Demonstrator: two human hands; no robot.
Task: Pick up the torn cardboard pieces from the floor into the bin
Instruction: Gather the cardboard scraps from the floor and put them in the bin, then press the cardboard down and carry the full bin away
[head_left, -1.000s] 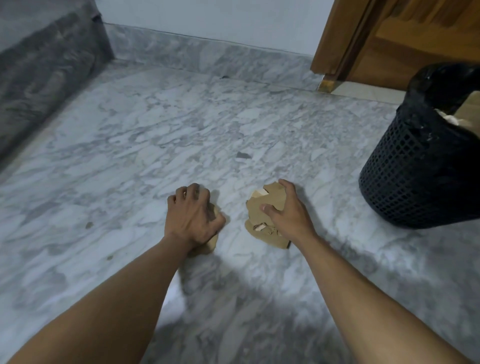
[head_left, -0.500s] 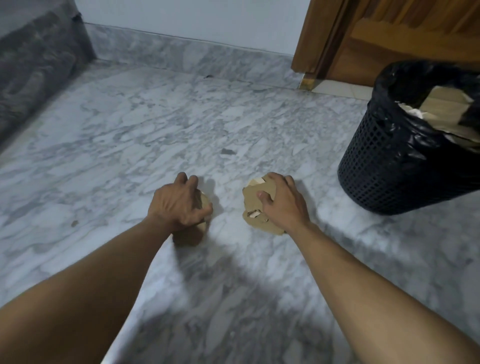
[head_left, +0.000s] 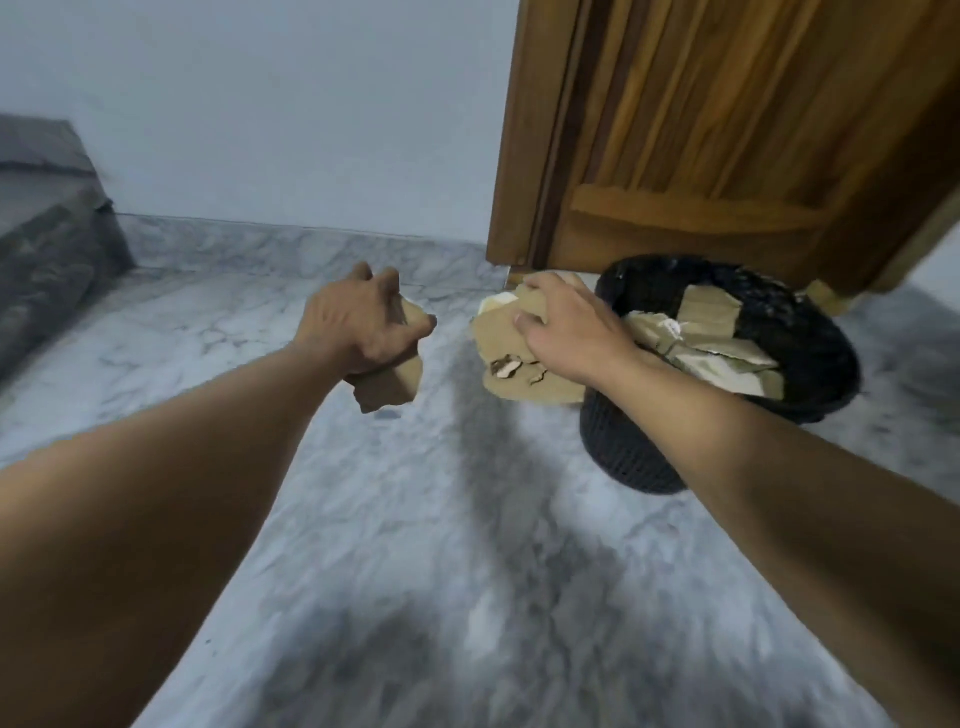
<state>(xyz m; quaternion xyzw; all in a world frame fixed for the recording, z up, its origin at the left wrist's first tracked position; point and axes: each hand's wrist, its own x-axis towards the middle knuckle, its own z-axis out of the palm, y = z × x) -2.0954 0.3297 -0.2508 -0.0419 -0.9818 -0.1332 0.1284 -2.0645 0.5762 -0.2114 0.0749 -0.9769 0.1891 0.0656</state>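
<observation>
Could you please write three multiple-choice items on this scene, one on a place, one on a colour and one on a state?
1. Where does the bin stand?
A. By the wooden door
B. Against the grey ledge
C. Between the two arms

2. What colour is the bin's liner?
A. White
B. Black
C. Blue

3. What is the left hand doing?
A. Resting flat on the floor
B. Reaching empty into the bin
C. Gripping a torn cardboard piece in the air

Answers: 1 A, the bin sits just in front of the door. 2 B, the liner looks black. 3 C, the fingers close on the piece above the marble floor.
</observation>
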